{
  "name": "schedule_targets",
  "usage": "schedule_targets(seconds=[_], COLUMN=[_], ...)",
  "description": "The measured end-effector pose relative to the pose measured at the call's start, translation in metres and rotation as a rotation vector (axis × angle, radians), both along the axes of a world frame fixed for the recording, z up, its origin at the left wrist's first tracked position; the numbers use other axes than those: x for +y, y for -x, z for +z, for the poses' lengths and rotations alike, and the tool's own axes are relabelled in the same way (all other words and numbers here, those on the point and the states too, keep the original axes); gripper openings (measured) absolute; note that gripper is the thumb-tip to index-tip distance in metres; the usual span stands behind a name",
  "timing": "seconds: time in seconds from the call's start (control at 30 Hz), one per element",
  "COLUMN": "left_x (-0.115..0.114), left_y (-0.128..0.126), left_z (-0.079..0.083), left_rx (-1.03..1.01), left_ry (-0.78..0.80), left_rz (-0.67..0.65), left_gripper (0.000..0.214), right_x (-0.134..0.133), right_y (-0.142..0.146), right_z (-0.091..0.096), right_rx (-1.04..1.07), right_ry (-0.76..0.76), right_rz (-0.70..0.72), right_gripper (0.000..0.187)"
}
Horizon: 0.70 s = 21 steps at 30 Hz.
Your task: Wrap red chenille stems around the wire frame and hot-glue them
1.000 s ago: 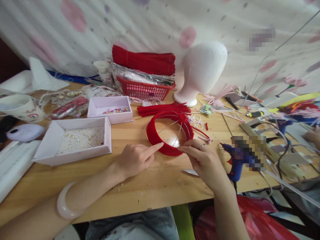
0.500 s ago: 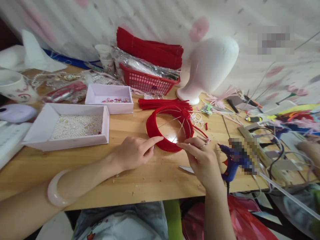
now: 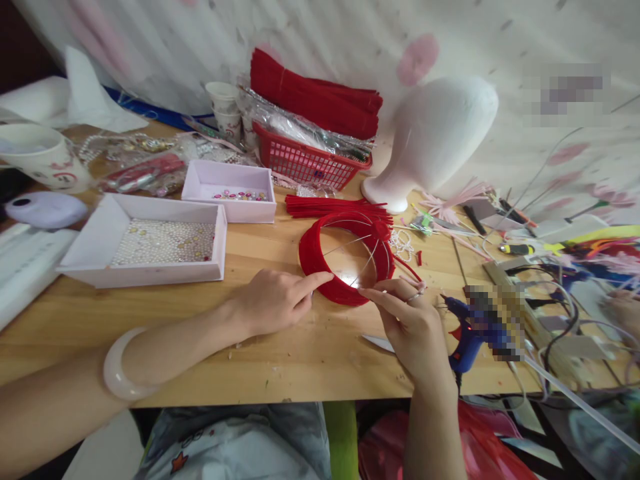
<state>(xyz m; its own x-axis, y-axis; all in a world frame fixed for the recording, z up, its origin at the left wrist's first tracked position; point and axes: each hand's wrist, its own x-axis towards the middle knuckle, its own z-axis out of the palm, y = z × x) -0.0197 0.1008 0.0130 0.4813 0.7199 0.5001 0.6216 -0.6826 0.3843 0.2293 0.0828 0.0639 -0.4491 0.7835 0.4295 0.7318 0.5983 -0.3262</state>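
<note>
A round wire frame [image 3: 311, 248] wrapped in red fuzzy material lies on the wooden table, thin bare wires crossing its opening to a red knob at the far right. My left hand [image 3: 275, 303] grips the near rim, index finger over the edge and the thumb mostly hidden. Just to the right, my right hand [image 3: 411, 323] pinches the same rim between thumb and fingers. A metal blade [image 3: 377, 343] pokes out from beneath my right hand. Behind the frame lies a bundle of red pipe cleaners [image 3: 330, 207].
At left are a white box of pearl beads [image 3: 145, 273] and a smaller box of gems [image 3: 250, 213]. A red basket [image 3: 310, 160] and a white mannequin head [image 3: 445, 133] stand behind. A blue glue gun [image 3: 465, 347] lies right, near cables and another person's hand [image 3: 623, 307].
The view has shifted slightly, so everything appears a little further right. Both hands keep their hold on the red frame, with little visible change.
</note>
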Motion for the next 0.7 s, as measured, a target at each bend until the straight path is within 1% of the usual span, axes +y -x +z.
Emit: schedule_targets(seconds=[0.2, 0.43, 0.57, 0.7], left_x=[0.0001, -0.0010, 0.0001, 0.0005], left_y=[0.0000, 0.0016, 0.0009, 0.0010], left_z=[0.0009, 0.0040, 0.0030, 0.0018], left_rx=[-0.048, -0.149, -0.139, -0.117], left_ry=[-0.006, -0.114, -0.136, -0.120], left_rz=[-0.007, 0.008, -0.031, -0.031], left_gripper=[0.042, 0.027, 0.034, 0.041], right_x=[-0.0001, 0.0010, 0.0002, -0.0020], right_y=[0.0018, -0.0001, 0.0004, 0.0024], right_z=[0.0014, -0.0002, -0.0003, 0.0020], right_rx=[0.015, -0.012, -0.003, -0.019], right_ry=[0.004, 0.004, 0.010, 0.007], right_rz=[-0.005, -0.002, -0.010, -0.025], right_gripper=[0.032, 0.030, 0.031, 0.031])
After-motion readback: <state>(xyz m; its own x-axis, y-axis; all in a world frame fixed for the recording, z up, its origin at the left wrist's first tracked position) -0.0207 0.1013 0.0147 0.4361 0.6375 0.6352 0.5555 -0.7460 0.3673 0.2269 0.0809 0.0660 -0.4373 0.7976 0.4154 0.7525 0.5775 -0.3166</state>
